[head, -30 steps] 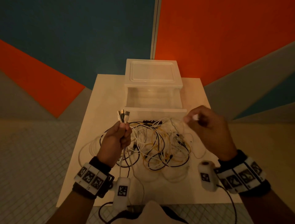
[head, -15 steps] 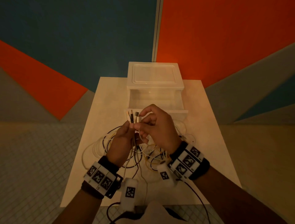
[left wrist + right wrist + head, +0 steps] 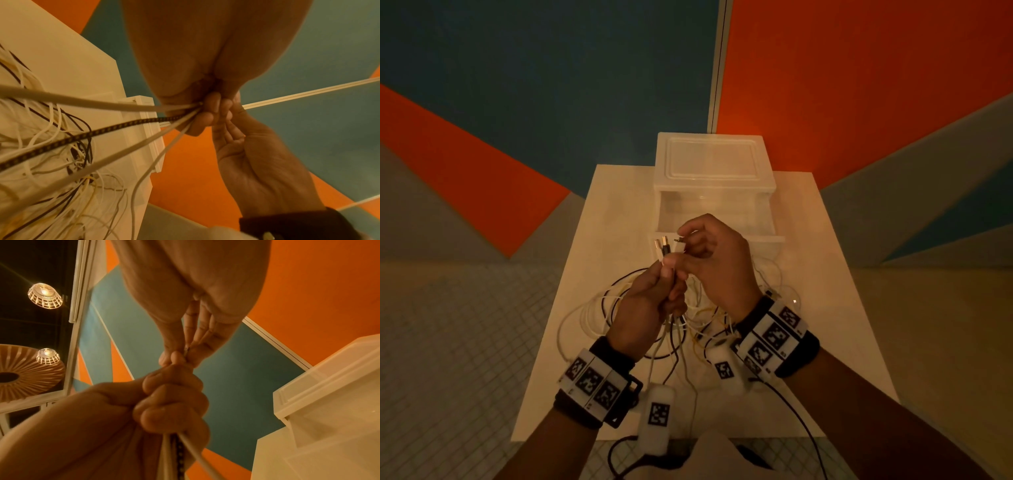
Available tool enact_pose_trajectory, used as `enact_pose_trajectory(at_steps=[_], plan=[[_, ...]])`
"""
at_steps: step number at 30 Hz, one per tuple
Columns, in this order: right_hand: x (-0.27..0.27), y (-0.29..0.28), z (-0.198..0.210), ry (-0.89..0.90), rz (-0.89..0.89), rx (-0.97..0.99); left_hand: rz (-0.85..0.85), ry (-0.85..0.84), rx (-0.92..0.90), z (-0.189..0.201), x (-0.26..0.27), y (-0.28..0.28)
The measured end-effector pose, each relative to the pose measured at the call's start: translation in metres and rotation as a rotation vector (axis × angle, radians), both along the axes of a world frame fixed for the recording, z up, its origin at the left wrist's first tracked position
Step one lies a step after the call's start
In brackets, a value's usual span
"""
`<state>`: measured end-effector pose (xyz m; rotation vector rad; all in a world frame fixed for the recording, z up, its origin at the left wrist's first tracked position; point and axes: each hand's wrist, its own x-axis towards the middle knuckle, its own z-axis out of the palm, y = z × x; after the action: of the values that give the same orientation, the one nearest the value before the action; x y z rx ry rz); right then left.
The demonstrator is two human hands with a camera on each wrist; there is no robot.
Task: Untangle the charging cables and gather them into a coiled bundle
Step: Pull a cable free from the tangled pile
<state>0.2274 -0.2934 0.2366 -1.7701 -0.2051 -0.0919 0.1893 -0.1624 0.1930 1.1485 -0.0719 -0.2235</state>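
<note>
Head view: the tangled cables (image 3: 616, 308) on the white table (image 3: 835, 274) lie mostly hidden under both hands. The left hand (image 3: 643, 305) is fisted round four strands, three smooth white and one black braided (image 3: 82, 136), two plug ends (image 3: 662, 245) poking above. The right hand (image 3: 717, 263) pinches a small metal plug (image 3: 680, 240), cord unseen, before the translucent plastic drawer box (image 3: 714, 161)

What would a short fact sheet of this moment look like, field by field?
Left hand: left hand grips a bunch of white and black charging cables, plug ends up.
Right hand: right hand pinches one small metal plug beside that bunch.
Table: white rectangular table carries the loose tangle of cables.
Behind: translucent white plastic drawer box, drawer pulled open.
Progress: untangling under way; no coiled bundle yet.
</note>
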Motion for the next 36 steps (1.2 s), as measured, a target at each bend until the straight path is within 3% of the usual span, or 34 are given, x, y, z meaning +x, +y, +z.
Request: enact_pose_trajectory(at_steps=[7, 13, 17, 20, 24, 27, 31, 36], plan=[[0.008, -0.004, 0.005, 0.001, 0.093, 0.128, -0.063, 0.019, -0.014, 0.007, 0.0, 0.003], [0.005, -0.002, -0.017, 0.043, 0.117, -0.005, 0.02, 0.036, -0.048, 0.006, 0.002, 0.004], [-0.02, -0.012, -0.051, 0.219, 0.393, -0.083, 0.126, 0.033, -0.07, 0.005, 0.011, 0.014], [-0.033, -0.036, -0.067, 0.16, 0.486, -0.294, 0.145, 0.016, -0.118, 0.006, 0.017, 0.026], [-0.019, -0.093, -0.108, 0.121, 0.272, -0.524, 0.209, -0.003, -0.179, 0.007, 0.022, 0.055], [-0.01, -0.117, -0.119, 0.086, 0.067, -0.575, 0.239, -0.026, -0.068, 0.004, 0.021, 0.06], [-0.011, -0.075, -0.08, -0.094, 0.132, -0.47, 0.125, -0.127, 0.284, 0.005, 0.012, 0.017], [-0.013, -0.037, -0.047, -0.179, 0.146, -0.462, 0.025, -0.059, 0.338, -0.004, 0.014, -0.006]])
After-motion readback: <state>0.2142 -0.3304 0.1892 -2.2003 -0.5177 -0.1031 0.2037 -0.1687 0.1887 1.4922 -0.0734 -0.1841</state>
